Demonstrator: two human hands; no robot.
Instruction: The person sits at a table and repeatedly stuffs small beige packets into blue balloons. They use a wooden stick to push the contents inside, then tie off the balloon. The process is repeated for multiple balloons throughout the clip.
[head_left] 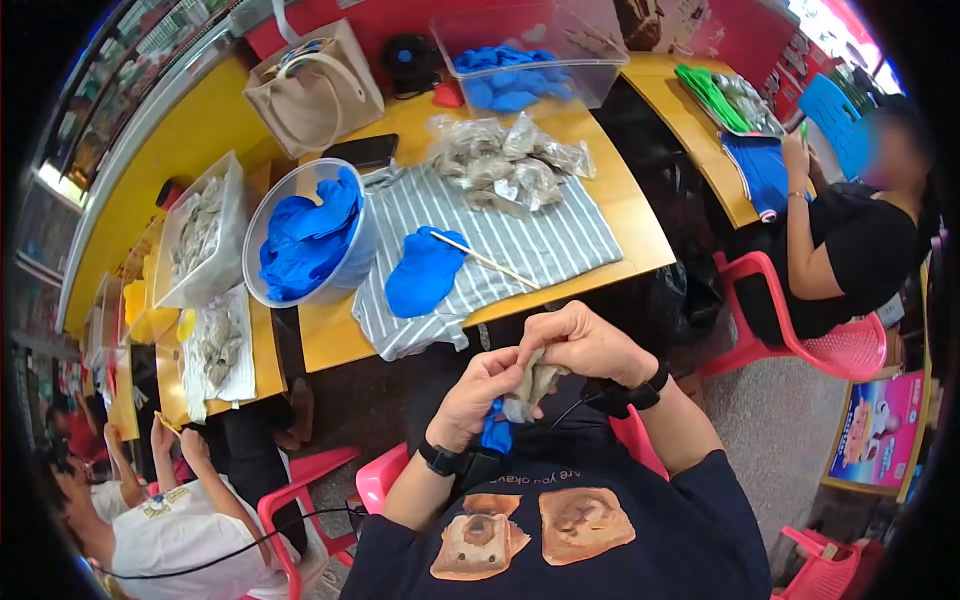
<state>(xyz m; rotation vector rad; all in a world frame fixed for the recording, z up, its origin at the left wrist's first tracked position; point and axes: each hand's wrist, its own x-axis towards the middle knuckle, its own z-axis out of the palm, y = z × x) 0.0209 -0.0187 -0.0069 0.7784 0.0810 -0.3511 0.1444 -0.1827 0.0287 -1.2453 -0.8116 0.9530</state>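
Note:
Over my lap, my left hand (474, 402) and my right hand (585, 345) are close together, fingers pinched. Both grip a crumpled greyish piece of thin material (532, 390), whose kind I cannot make out. Below my left hand hangs a small blue soft piece (496, 430), partly hidden by its fingers. On the table ahead, a flat bright-blue rubbery piece (420, 278) lies on a grey striped cloth (595, 235). A thin pale stick (488, 259) rests across its upper end. Behind it is a heap of crumpled clear packets (505, 165) with greyish contents.
A clear round tub (368, 248) of blue pieces stands at the table's left; a clear bin (600, 85) holds more behind. A beige bag (310, 90) and dark phone (366, 151) lie farther back. People work at tables left and right; a pink chair (790, 320) stands right.

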